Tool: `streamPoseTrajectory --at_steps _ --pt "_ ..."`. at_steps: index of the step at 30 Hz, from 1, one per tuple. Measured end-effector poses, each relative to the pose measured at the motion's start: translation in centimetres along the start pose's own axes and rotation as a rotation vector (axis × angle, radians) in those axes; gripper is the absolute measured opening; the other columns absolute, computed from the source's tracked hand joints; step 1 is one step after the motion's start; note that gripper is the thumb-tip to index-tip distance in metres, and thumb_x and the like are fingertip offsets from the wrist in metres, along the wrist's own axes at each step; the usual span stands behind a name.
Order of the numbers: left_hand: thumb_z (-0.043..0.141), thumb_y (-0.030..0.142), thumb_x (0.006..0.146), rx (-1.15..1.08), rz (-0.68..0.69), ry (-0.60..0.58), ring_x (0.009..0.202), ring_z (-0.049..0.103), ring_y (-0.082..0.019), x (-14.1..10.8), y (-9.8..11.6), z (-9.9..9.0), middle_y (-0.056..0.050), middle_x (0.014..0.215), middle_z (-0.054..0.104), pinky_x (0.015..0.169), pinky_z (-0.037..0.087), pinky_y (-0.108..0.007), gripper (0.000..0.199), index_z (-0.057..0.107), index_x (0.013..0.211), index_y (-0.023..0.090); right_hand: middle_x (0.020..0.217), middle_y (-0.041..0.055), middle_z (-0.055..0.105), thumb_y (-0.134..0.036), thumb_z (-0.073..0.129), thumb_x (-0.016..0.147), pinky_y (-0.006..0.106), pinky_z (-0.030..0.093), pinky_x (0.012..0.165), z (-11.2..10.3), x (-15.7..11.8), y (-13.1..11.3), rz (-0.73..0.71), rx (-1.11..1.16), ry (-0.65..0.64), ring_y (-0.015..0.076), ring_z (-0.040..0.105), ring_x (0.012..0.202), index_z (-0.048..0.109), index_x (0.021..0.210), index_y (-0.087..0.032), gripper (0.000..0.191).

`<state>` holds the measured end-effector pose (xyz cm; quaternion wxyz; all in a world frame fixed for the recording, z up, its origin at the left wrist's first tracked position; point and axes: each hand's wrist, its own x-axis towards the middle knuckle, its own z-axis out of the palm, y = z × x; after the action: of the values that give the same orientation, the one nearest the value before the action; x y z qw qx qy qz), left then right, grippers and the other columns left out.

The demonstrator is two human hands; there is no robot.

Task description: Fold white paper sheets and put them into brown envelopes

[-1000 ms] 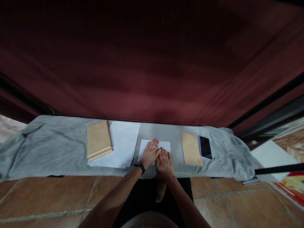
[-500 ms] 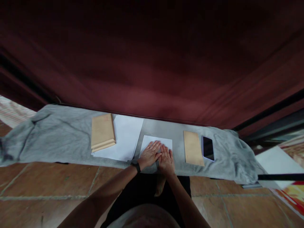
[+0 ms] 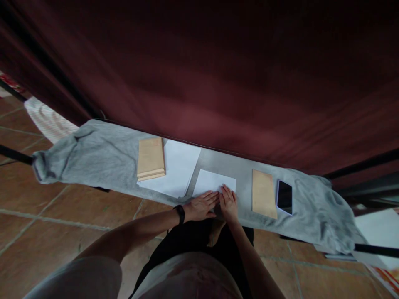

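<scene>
A smaller white sheet of paper (image 3: 215,178), perhaps folded, lies flat in front of me. My left hand (image 3: 202,206), with a black band at the wrist, rests along its near edge, fingers stretched out and pointing right. Beside it, my right hand (image 3: 229,204) presses on the paper's near right part with extended fingers. The fingertips of both hands come close together. To the left are larger white sheets (image 3: 181,162), partly under a stack of brown envelopes (image 3: 151,155). A single brown envelope (image 3: 263,193) lies to the right of my hands.
A phone (image 3: 284,197) with a dark screen lies right of the single envelope. Grey cloth (image 3: 102,153) covers the narrow bench. A dark red curtain-like surface (image 3: 202,104) rises along the far edge. Below is a tiled floor (image 3: 90,211).
My hands have drawn back toward the paper's near edge, the left turning to lie more sideways. More of the paper shows. The whole view has tilted and shifted.
</scene>
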<state>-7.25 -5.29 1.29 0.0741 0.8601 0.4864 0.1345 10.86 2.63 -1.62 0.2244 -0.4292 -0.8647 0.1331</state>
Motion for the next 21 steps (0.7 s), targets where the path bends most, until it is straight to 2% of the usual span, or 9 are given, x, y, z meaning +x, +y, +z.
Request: streamPoseTrajectory --at_steps 4,7,10,15,21 --pt "0.053 0.049 0.095 0.021 0.001 -0.024 0.144 0.04 -0.026 -0.1 -0.1 0.5 -0.014 0.149 0.051 0.123 0.023 -0.043 0.055 0.051 0.141 0.017 0.153 0.0095 0.047 -0.026 0.026 0.105 0.041 0.023 0.12 0.2 1.4 -0.4 -0.127 -0.033 -0.117 0.0182 0.038 0.144 0.05 0.144 -0.015 0.047" --pt "0.061 0.046 0.09 0.067 0.056 -0.048 0.14 0.045 -0.028 0.0 -0.2 0.8 -0.017 0.141 0.057 0.122 0.027 -0.044 0.053 0.058 0.131 0.013 0.156 0.0081 0.043 -0.028 0.027 0.105 0.041 0.022 0.121 0.4 2.7 -0.8 -0.179 -0.074 -0.184 0.0192 0.035 0.146 0.046 0.148 -0.017 0.048" --pt "0.065 0.047 0.087 0.108 0.097 -0.042 0.137 0.048 -0.03 0.0 -0.3 1.0 -0.02 0.137 0.06 0.121 0.027 -0.043 0.058 0.058 0.13 0.009 0.159 0.0075 0.038 -0.03 0.028 0.105 0.043 0.02 0.121 0.6 3.9 -1.1 -0.16 -0.122 -0.201 0.0207 0.033 0.147 0.04 0.152 -0.018 0.05" --pt "0.059 0.053 0.09 0.135 0.108 -0.022 0.138 0.047 -0.029 -0.2 -0.4 1.3 -0.019 0.142 0.056 0.121 0.026 -0.043 0.062 0.054 0.136 0.01 0.16 0.0073 0.036 -0.031 0.028 0.105 0.042 0.02 0.121 0.9 5.0 -0.7 -0.139 -0.169 -0.202 0.0207 0.032 0.148 0.035 0.154 -0.018 0.052" --pt "0.058 0.052 0.091 0.161 0.117 -0.019 0.137 0.047 -0.029 -0.2 -0.4 1.2 -0.02 0.142 0.056 0.121 0.026 -0.042 0.063 0.052 0.137 0.009 0.16 0.0076 0.036 -0.032 0.03 0.104 0.042 0.021 0.121 1.1 5.3 -0.3 -0.145 -0.19 -0.19 0.0211 0.032 0.148 0.034 0.155 -0.018 0.053"
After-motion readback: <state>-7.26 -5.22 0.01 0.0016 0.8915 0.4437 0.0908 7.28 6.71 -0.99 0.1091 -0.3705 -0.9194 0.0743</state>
